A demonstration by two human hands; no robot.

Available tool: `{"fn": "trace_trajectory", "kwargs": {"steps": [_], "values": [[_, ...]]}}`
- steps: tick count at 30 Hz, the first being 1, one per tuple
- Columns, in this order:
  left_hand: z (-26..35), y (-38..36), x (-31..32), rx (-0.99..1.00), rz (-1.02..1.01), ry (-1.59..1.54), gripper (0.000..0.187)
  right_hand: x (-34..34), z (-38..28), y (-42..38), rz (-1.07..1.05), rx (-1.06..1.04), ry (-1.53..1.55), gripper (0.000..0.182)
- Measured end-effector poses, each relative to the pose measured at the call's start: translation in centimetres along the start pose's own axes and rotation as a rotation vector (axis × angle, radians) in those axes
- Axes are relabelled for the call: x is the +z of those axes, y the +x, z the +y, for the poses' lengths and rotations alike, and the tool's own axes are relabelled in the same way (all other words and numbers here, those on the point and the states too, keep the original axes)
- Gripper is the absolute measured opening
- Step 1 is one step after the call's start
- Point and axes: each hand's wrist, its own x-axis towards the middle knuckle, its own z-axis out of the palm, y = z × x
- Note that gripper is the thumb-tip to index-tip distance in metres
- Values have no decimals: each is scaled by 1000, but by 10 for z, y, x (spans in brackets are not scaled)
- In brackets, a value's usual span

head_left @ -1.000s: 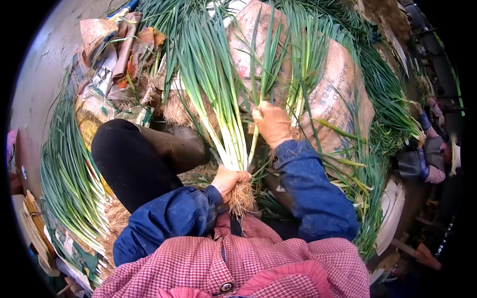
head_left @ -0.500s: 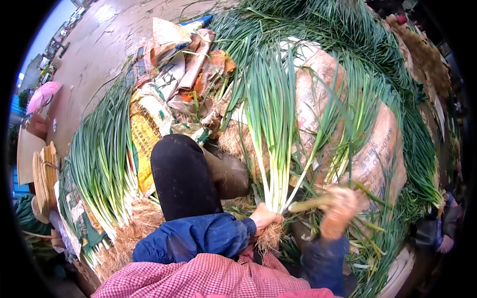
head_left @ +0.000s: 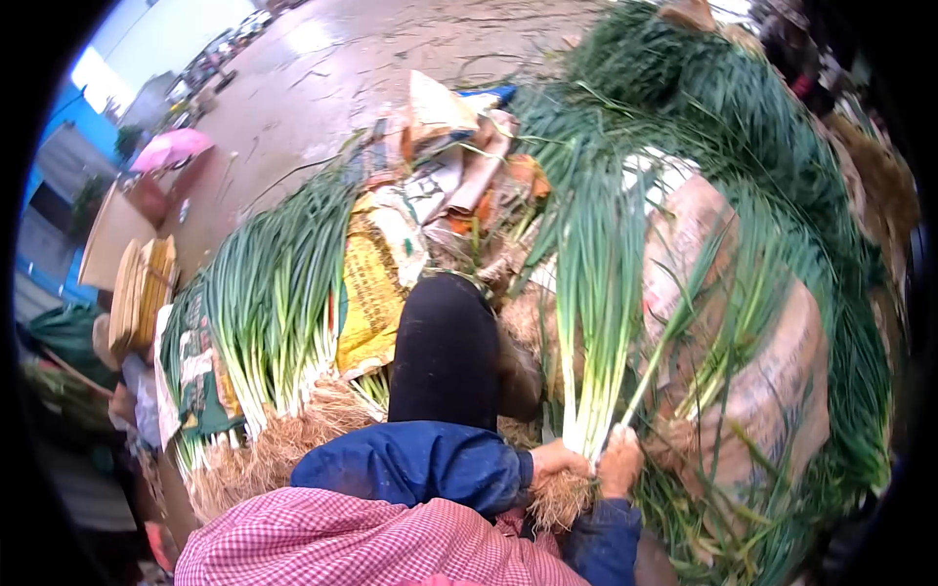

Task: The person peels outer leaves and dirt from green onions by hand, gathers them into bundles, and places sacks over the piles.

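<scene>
My left hand (head_left: 559, 461) is closed round the root end of a bunch of long green onions (head_left: 594, 361), whose leaves spread away from me over the sacks. Brown roots (head_left: 562, 500) hang below it. Right beside it, my right hand (head_left: 620, 461) is closed on the base of a single green onion (head_left: 657, 366) that leans to the right of the bunch. More green onions (head_left: 728, 361) lie on a printed sack (head_left: 772, 400) at the right.
A row of green onions (head_left: 278, 332) with roots toward me lies at the left, by a yellow sack (head_left: 371, 303). A large heap of green leaves (head_left: 703, 107) curves along the far right. Wooden boards (head_left: 143, 293) and a pink umbrella (head_left: 172, 149) are farther left.
My right hand has moved down and left, from over the leaf scraps to beside my left hand. The view has shifted, so the scene sits lower and mostly farther right.
</scene>
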Motion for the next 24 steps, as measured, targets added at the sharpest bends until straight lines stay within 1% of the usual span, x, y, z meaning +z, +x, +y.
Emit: {"fn": "trace_trajectory", "kwargs": {"steps": [2,4,5,6,7,8,9,10,11,12,13,14,16,17,18,19,20,21,22,23,24], "values": [[-7,8,-4,-28,-14,26,35,-3,6,-4,8,-18,28,30],[-13,7,-3,-11,1,13,35,-8,7,-8,21,45,-44,33],[-10,4,3,6,-11,-42,34,-10,6,-9,79,-50,-43,37],[-6,2,6,26,-23,-98,34,-13,3,-10,75,-57,-42,37],[-9,8,-4,54,-47,-18,37,-17,0,-14,-31,-59,43,35],[-4,6,-2,58,-45,-26,37,-22,-4,-18,-140,-58,124,34],[-1,5,0,39,-58,-98,39,-25,-6,-24,-176,-27,301,33],[1,4,3,16,-71,-171,42,-33,-6,-27,-186,-26,294,33],[14,-8,11,-47,-140,-218,49,-42,-7,-31,-188,-102,161,31],[16,-10,10,-53,-138,-219,49,-48,-4,-35,-187,-176,32,30],[18,-11,9,-35,-252,-282,53,-50,20,-39,-215,-350,-109,27],[20,-11,8,-18,-368,-345,56,-55,31,-39,-213,-347,-110,27],[28,-10,10,73,-567,-493,59,-70,50,-44,-261,-329,-314,23],[42,-27,15,6,-479,-455,58,-76,53,-28,-265,-232,-197,17],[43,-26,19,13,-427,-410,55,-86,41,-7,-164,-316,-249,26],[43,-27,22,-76,-376,-381,51,-96,32,12,-34,-328,-322,41],[42,-21,19,-284,-197,-278,50,-107,28,30,49,-232,-324,49],[39,-19,21,-297,-305,-400,44,-111,42,45,120,-278,-404,50],[31,-18,17,-254,-356,-440,42,-106,79,49,84,-261,-509,52],[13,-16,17,-36,-389,-607,43,-100,119,44,-171,-118,-667,46],[29,-24,18,-65,-413,-391,45,-114,134,41,-660,91,-780,38]]}}
